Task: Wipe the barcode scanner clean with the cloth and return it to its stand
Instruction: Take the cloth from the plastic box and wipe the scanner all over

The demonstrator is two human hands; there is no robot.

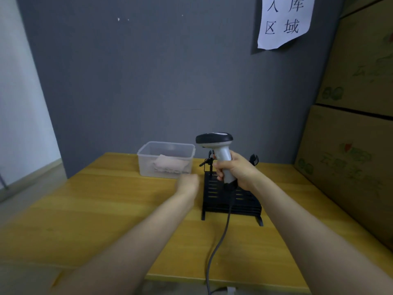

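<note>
Fingers of our right hand (236, 170) clamp the barcode scanner (220, 154) upright above its black stand (229, 199). Our left hand (188, 184), blurred and loosely curled, holds nothing, just short of the clear tub (165, 159) containing the cloth (171, 165).

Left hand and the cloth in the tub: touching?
Apart. The head view shows the left hand blurred, outside the near wall of the clear tub, while the cloth lies inside, untouched.

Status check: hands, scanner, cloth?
Right hand gripping barcode scanner above its stand. Left hand empty, blurred, near tub. Cloth in tub, untouched. Path clear.
</note>
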